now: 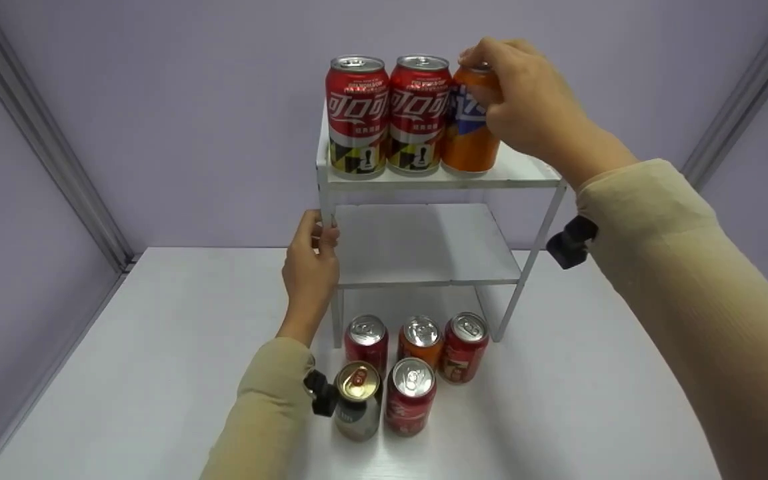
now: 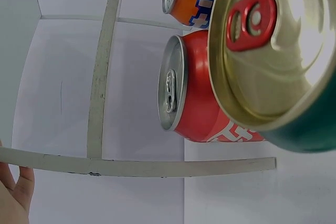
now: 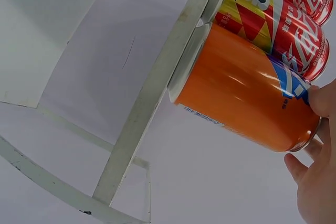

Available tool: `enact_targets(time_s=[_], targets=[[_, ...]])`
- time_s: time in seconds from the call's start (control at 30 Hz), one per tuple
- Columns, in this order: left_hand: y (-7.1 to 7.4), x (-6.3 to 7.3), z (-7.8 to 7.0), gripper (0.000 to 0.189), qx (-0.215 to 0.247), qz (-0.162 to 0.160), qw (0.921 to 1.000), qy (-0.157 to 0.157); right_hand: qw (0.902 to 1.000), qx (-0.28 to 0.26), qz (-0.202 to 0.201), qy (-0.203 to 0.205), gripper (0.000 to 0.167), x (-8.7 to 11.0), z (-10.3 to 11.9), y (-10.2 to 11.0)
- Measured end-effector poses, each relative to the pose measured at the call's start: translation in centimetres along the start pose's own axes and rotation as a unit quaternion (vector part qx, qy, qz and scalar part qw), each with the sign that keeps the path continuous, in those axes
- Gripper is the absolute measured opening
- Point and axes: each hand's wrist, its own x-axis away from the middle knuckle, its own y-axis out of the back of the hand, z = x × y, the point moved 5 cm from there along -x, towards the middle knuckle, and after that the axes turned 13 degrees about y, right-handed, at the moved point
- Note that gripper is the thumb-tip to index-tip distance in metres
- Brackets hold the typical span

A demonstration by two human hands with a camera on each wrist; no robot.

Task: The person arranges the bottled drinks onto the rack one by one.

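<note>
On the top board of a white metal shelf rack (image 1: 421,245) stand two red cola cans (image 1: 359,120) and, at their right, an orange soda can (image 1: 471,157). My right hand (image 1: 532,100) grips this orange can from above, fingers and thumb around its upper rim; its base sits at the board's front edge, as the right wrist view also shows of the orange can (image 3: 247,98). Lower down, my left hand (image 1: 312,263) holds the rack's left front post, with thumb and fingers on either side of it.
Below, at the rack's foot, several cans stand upright on the white table (image 1: 177,373): a dark can with a gold lid (image 1: 359,407), red cans (image 1: 409,403) and an orange can (image 1: 420,340). The middle board (image 1: 424,243) lies between. Pale walls enclose the table.
</note>
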Motion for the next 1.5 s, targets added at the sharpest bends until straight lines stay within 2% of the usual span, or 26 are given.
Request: enact_targets(time_s=[0.27,0.4,0.5,0.57,0.7,1.0,1.17,1.5], targets=[[0.24,0.03,-0.01,0.025,0.002,-0.001,1.0,0.001,0.9997,0.008,-0.011,0.018,0.037,0.12,0.1,-0.01],[0.4,0.0,-0.02,0.026,0.001,0.0,1.0,0.004,0.9973,0.06,-0.021,0.037,0.042,-0.06,0.33,0.04],[0.45,0.06,-0.02,0.025,-0.002,0.003,1.0,0.007,0.9936,0.104,-0.015,0.042,0.049,-0.32,0.51,-0.16],[0.45,0.09,0.02,0.025,-0.004,0.004,0.9999,0.009,0.9924,0.115,-0.011,0.044,0.05,-0.42,0.56,-0.35],[0.47,0.13,0.0,0.027,-0.003,0.005,0.9999,0.009,0.9936,0.1,-0.021,0.047,0.049,-0.38,0.45,-0.56],[0.5,0.2,-0.12,0.019,-0.005,0.006,1.0,0.006,0.9955,0.06,-0.043,0.06,0.042,0.02,0.27,-0.46],[0.45,0.13,-0.02,0.023,-0.007,0.006,0.9999,0.01,0.9969,0.044,-0.043,0.049,0.039,0.16,0.08,-0.52],[0.37,0.04,0.18,0.022,-0.004,0.008,0.9999,0.013,0.998,0.019,-0.042,0.043,0.046,0.43,-0.17,-0.57]])
